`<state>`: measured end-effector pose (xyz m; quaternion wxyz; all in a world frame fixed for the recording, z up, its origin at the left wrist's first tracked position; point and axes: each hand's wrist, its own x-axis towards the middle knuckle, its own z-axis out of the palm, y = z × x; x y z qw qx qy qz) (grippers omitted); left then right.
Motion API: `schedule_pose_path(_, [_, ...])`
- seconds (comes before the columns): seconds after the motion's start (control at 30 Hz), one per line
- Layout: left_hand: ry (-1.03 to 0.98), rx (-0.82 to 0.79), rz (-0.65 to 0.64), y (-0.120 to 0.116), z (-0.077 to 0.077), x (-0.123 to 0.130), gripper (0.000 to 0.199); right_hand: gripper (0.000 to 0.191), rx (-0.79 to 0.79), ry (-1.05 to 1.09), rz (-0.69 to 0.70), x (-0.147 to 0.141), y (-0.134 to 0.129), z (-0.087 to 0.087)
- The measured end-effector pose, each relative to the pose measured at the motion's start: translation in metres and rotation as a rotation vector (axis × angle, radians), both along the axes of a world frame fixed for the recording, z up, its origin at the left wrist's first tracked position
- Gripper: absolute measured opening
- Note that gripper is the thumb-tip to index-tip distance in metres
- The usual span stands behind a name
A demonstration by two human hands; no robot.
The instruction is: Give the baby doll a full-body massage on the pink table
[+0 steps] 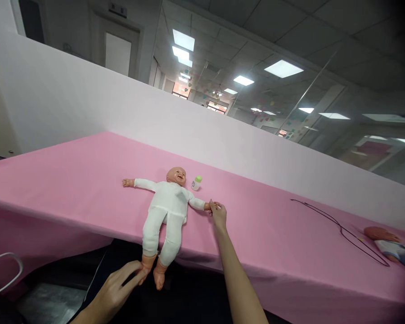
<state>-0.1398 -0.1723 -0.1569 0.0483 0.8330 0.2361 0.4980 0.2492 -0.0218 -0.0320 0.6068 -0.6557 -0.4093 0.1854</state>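
Left grip (116,288): thumb and fingers pinched on the left foot of the doll (168,209), out past the near edge. Right grip (219,216): pinched on the doll's hand at the right, forearm reaching in from the near side. Both hands occupied, both on the same doll.

Near: dark clothing (195,294) of the person below the bench (87,189) edge. White cable (15,257) curves in at the far left of view, near side.

Bench has a pink cover, draping over the near edge. Doll is face up on it, left of centre, head to the far side, legs to the near side. Lower legs and feet overhang the near edge; torso and head are on the cover. Arms spread: left one out flat on the pink, right one ending in the right grip. White long-sleeved top and white trousers, bare feet.

Small white bottle (196,184) with a green cap, just right of the doll's head, appears upright, apart from it.

Right side: thin dark cord (340,231) in a long narrow loop, well apart from the doll. Past its right end, a second doll (380,234) at the edge of view, blurred, light top, blue lower down.

Far: pale low wall (222,139) behind the bench, glass (310,103) above it, lit ceiling panels (283,68) beyond.
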Motion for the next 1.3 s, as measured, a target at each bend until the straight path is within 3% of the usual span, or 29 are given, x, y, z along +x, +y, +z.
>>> schedule_pose_path(0.07, [-0.072, -0.065, 0.027, 0.001, 0.007, -0.009, 0.056, 0.049, 0.084, 0.164, 0.035, -0.010, 0.002, 0.014])
schedule_pose_path(0.13, [-0.198, -0.134, 0.070, 0.011, 0.028, -0.015, 0.045, 0.047, 0.175, 0.287, 0.059, -0.025, 0.004, 0.030])
schedule_pose_path(0.2, [-0.356, -0.231, 0.117, 0.033, 0.061, -0.014, 0.027, 0.045, 0.212, 0.261, 0.117, -0.047, 0.008, 0.045])
schedule_pose_path(0.27, [-0.457, -0.426, 0.149, 0.066, 0.098, -0.006, 0.023, 0.042, 0.159, 0.120, 0.240, -0.073, 0.011, 0.054])
schedule_pose_path(0.37, [-0.483, -0.677, 0.034, 0.124, 0.143, 0.015, 0.034, 0.037, 0.049, -0.123, 0.443, -0.107, 0.013, 0.054])
schedule_pose_path(0.47, [-0.506, -0.827, -0.120, 0.164, 0.163, 0.031, 0.043, 0.035, 0.024, -0.176, 0.492, -0.119, 0.016, 0.049])
schedule_pose_path(0.57, [-0.493, -0.857, -0.175, 0.162, 0.168, 0.026, 0.043, 0.031, 0.017, 0.022, 0.395, -0.100, 0.023, 0.049])
schedule_pose_path(0.67, [-0.422, -0.830, -0.147, 0.124, 0.157, -0.001, 0.036, 0.031, 0.051, 0.230, 0.180, -0.063, 0.028, 0.051])
schedule_pose_path(0.77, [-0.299, -0.778, -0.077, 0.071, 0.122, -0.032, 0.030, 0.031, 0.075, 0.346, -0.007, -0.031, 0.028, 0.042])
schedule_pose_path(0.83, [-0.245, -0.786, -0.111, 0.040, 0.092, -0.043, 0.026, 0.035, 0.073, 0.387, -0.075, -0.020, 0.027, 0.034])
schedule_pose_path(0.9, [-0.234, -0.799, -0.131, 0.020, 0.068, -0.046, 0.026, 0.039, 0.085, 0.406, -0.100, -0.019, 0.027, 0.031])
schedule_pose_path(0.97, [-0.260, -0.805, -0.124, 0.015, 0.060, -0.042, 0.025, 0.037, 0.116, 0.410, -0.071, -0.024, 0.028, 0.038])
schedule_pose_path(1.03, [-0.306, -0.787, -0.104, 0.026, 0.069, -0.034, 0.024, 0.036, 0.153, 0.399, 0.003, -0.036, 0.029, 0.053])
schedule_pose_path(1.13, [-0.420, -0.707, -0.068, 0.065, 0.104, -0.013, 0.025, 0.036, 0.162, 0.182, 0.229, -0.065, 0.025, 0.072])
schedule_pose_path(1.23, [-0.528, -0.674, -0.009, 0.115, 0.138, 0.018, 0.029, 0.034, 0.084, -0.157, 0.493, -0.101, 0.014, 0.070])
schedule_pose_path(1.3, [-0.569, -0.733, -0.045, 0.140, 0.150, 0.035, 0.032, 0.032, 0.074, -0.273, 0.557, -0.119, 0.007, 0.061])
